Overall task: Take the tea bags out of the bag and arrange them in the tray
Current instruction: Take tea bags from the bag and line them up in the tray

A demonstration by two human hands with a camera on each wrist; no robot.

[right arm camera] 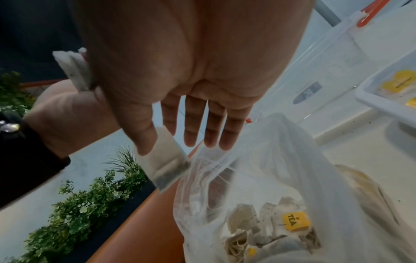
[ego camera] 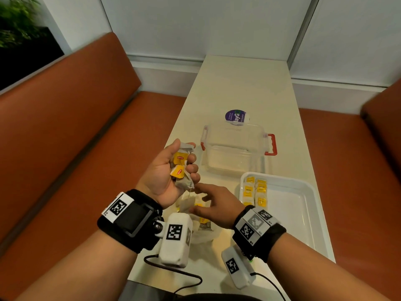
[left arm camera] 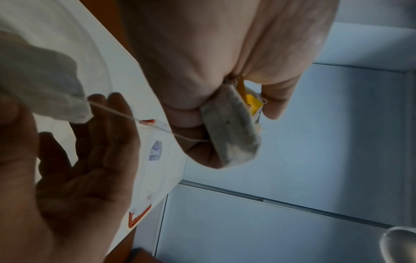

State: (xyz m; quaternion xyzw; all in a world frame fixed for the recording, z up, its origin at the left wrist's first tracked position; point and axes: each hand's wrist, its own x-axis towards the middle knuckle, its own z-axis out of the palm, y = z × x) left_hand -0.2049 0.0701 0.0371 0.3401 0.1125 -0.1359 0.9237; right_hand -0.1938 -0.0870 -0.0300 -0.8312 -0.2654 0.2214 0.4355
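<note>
My left hand (ego camera: pixel 191 162) is raised palm up and grips a bunch of tea bags (ego camera: pixel 181 165) with yellow tags, also seen as the bunch (left arm camera: pixel 231 128) in the left wrist view. One tea bag (ego camera: pixel 187 205) dangles from that bunch on its string. My right hand (ego camera: pixel 214 203) hovers beside the dangling tea bag (right arm camera: pixel 166 169), fingers straight and spread, over the clear plastic bag (right arm camera: pixel 281 160), which holds several more tea bags (right arm camera: pixel 270 222). The white tray (ego camera: pixel 303 192) lies to the right, with several tagged tea bags (ego camera: pixel 255 191) lined up along its left side.
A clear plastic box (ego camera: pixel 236 148) with red clips stands behind the tray, with a purple round label (ego camera: pixel 235 117) beyond it. The narrow white table (ego camera: pixel 249 83) runs between orange benches (ego camera: pixel 86 137). Cables (ego camera: pixel 173 270) trail near the front edge. A plant (right arm camera: pixel 90 204) stands off to the left.
</note>
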